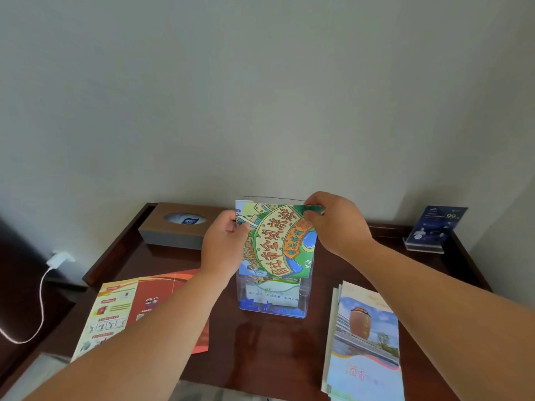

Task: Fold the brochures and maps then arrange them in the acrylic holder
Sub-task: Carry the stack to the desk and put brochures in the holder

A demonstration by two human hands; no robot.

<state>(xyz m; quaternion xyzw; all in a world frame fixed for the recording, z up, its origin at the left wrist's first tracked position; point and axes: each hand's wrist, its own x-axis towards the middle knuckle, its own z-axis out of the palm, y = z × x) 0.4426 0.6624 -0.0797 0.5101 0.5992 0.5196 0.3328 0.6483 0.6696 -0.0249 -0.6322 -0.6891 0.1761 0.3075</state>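
Left hand (224,244): grip closed, thumb and fingers pinching the left edge of the folded tourist map (278,241). Right hand (337,224): grip closed, pinching its top right corner.

Map upright, slightly tilted. Its lower end is inside the acrylic holder (301,309), behind a blue-and-white leaflet (272,293) in the front pocket.

Holder stands mid-desk (260,342), with bare wood on its near side and the wall (260,96) close behind.

Left: red brochure (139,308) lying unfolded. Right: stack of folded brochures (367,342), apart from the holder.

Far left: tissue box (179,227). Far right corner: sign stand (434,227).
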